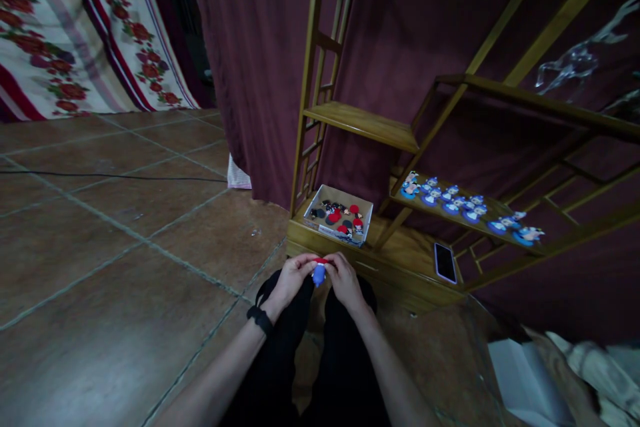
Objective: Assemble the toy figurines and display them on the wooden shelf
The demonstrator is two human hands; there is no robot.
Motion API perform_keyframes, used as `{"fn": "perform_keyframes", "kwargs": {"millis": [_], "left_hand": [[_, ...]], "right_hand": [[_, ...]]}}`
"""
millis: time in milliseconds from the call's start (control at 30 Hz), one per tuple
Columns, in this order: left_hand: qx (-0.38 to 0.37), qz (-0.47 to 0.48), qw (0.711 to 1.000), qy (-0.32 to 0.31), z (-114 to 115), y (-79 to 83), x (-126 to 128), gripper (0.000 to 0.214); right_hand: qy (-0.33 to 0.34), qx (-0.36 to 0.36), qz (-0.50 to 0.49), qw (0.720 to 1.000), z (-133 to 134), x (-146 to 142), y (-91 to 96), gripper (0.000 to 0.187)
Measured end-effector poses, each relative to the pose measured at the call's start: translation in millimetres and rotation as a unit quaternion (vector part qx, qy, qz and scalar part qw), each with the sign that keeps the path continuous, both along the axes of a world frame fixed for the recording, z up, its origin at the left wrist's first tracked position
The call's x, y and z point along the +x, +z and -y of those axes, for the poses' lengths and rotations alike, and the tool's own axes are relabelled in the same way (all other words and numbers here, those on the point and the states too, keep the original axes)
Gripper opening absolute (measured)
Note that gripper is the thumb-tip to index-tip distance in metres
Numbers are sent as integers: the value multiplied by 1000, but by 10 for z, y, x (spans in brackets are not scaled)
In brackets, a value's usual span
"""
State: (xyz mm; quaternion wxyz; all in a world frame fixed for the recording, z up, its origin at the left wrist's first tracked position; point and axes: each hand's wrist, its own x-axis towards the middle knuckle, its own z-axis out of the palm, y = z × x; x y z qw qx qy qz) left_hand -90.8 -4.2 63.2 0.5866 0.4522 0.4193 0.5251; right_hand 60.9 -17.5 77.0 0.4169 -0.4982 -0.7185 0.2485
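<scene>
Between my knees and the low shelf, both hands pinch a small blue figurine point(319, 274) with a red round base. My left hand point(295, 275) grips the red base from its left side, a dark band on the wrist. My right hand point(344, 279) holds it from the right. The figurine hangs with its red part toward the shelf and its blue body toward me. Just beyond my hands, an open cardboard box point(371, 217) contains several small figurines with red and black round bases.
On the wooden shelf's raised board stand several blue-and-white figurines point(454, 203). A phone point(445, 263) lies on the lower board. A clear glass ornament point(570, 67) sits higher at right. A white box point(525, 373) lies at lower right. A black cable point(115, 176) crosses the tiled floor.
</scene>
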Motion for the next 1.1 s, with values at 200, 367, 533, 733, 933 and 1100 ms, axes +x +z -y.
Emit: {"fn": "perform_keyframes", "kwargs": {"millis": [200,367,533,733,933,1100], "left_hand": [[-4,-21,1000,-2,-37,-30,3,22],[-38,51,998,-3,-72,8,86,29],[-81,140,985,51,-84,30,163,36],[-70,169,980,76,-49,-26,190,40],[-75,166,982,54,-25,-45,202,40],[-75,112,990,40,-76,-45,203,35]], "right_hand": [[-28,9,22,999,-2,-61,-41,16],[-66,-32,-119,990,-131,-59,-149,20],[-108,-91,-256,956,-95,-16,-235,33],[-76,-93,-259,958,105,-90,-220,42],[-94,-54,-217,970,97,-215,-117,29],[-155,-63,-214,963,36,-229,-106,21]]}}
